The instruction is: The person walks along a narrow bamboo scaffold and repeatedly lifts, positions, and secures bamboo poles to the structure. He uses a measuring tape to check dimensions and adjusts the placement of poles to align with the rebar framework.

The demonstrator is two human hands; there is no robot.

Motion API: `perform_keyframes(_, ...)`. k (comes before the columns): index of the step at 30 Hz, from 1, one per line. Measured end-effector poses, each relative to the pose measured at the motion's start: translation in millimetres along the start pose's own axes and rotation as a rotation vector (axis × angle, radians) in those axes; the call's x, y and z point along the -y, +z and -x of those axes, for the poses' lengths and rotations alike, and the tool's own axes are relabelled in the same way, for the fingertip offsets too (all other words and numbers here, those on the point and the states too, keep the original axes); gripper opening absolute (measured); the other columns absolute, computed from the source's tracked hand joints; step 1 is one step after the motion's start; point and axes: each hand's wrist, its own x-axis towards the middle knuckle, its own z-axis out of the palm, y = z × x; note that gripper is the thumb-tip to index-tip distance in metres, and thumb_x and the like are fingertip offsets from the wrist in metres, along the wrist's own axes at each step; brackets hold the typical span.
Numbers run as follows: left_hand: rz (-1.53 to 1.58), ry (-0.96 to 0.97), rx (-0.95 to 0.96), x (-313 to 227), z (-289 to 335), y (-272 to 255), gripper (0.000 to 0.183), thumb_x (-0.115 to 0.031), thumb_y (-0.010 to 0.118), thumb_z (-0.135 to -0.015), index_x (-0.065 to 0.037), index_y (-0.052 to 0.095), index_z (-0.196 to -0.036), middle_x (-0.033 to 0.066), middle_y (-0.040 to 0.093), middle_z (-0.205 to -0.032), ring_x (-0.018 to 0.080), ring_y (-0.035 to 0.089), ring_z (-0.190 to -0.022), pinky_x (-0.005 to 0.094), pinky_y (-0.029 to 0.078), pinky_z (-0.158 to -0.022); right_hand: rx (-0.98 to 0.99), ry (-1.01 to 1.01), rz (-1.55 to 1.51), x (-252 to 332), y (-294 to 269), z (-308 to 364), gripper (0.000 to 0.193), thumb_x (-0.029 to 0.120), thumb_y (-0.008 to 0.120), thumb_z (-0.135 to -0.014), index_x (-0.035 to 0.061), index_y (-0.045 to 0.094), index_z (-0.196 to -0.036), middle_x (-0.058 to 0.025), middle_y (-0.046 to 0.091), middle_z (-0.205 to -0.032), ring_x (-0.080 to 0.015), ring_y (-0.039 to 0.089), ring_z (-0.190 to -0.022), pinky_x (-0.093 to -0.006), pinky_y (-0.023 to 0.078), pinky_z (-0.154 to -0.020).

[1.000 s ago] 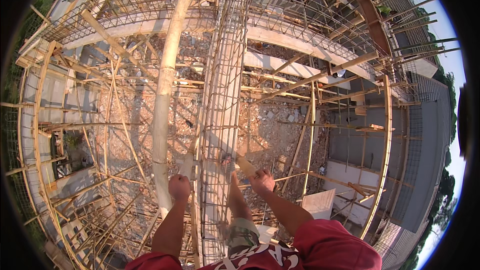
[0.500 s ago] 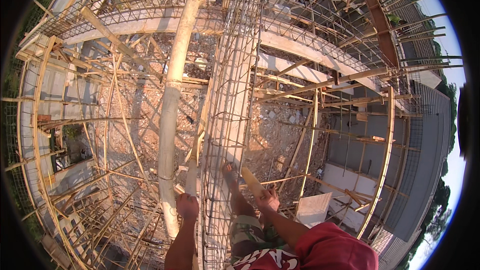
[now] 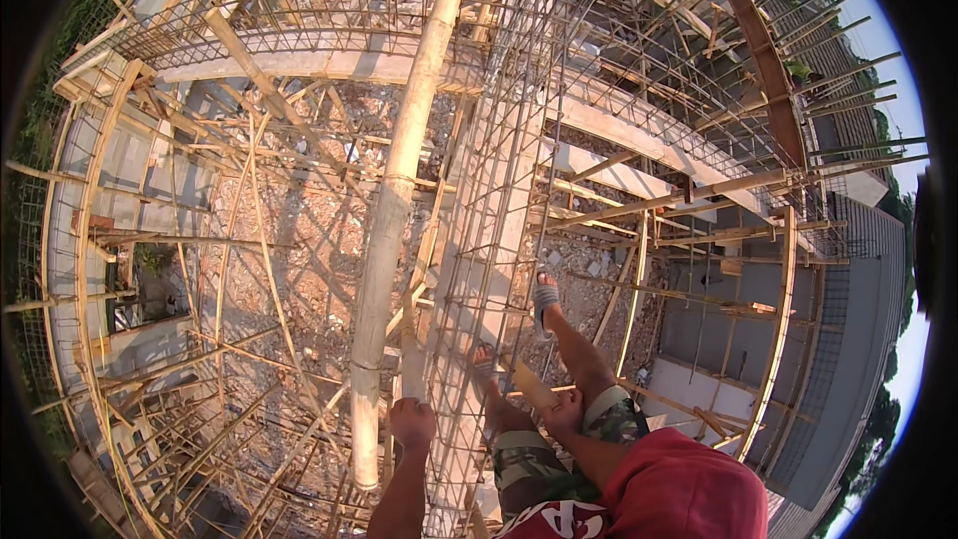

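My left hand [image 3: 412, 423] is closed around the near end of a pale, greyish length of wood [image 3: 412, 359], beside the lower part of a thick bamboo pole [image 3: 384, 269]. My right hand [image 3: 565, 411], in front of my legs, grips a short yellowish wooden board [image 3: 534, 383]. Its fingers are partly hidden. Between and ahead of my hands runs a long beam form with a rebar cage [image 3: 479, 240] over it. One sandalled foot [image 3: 484, 361] stands at the cage; the other foot [image 3: 546, 304] is farther forward on its right side.
Far below lies ground strewn with rubble [image 3: 299, 269]. Bamboo and timber scaffolding crowds the left. Crossing beams with rebar, such as the pale beam [image 3: 639, 120], span the right. A rusty steel beam [image 3: 763, 50] slants at the far right, near a grey roof [image 3: 848, 339].
My right leg has come into view, its foot stepped forward beside the cage. Both hands keep their holds and sit farther right in the picture; the whole scene has shifted right too.
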Motion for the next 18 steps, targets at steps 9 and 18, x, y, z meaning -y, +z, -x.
perform_keyframes(9, 0.066, -0.007, -0.155, 1.0, 2.7, 4.1, 0.016, -0.019, 0.063, -0.073, -0.006, 0.068, -0.081, 0.0143, 0.066, -0.091, 0.0374, 0.064, -0.083, 0.0512, 0.055, -0.067, 0.295, -0.475, 0.256, 86.0, -36.6, -49.2, 0.057, 0.031, 0.07, -0.075, 0.0001, 0.053, -0.12, -0.0246, 0.051, -0.122, -0.0454, 0.051, -0.114, -0.0522, 0.044, -0.097)
perform_keyframes(18, 0.113, -0.059, -0.103, -8.5, -0.2, -12.6, 0.018, -0.02, 0.065, -0.073, -0.005, 0.071, -0.081, 0.0149, 0.068, -0.092, 0.0365, 0.065, -0.085, 0.0489, 0.055, -0.077, 0.003, -0.363, 0.188, 252.5, -5.6, -228.5, 0.059, 0.034, 0.069, -0.081, 0.0007, 0.051, -0.127, -0.0233, 0.05, -0.126, -0.043, 0.047, -0.122, -0.0527, 0.042, -0.101)
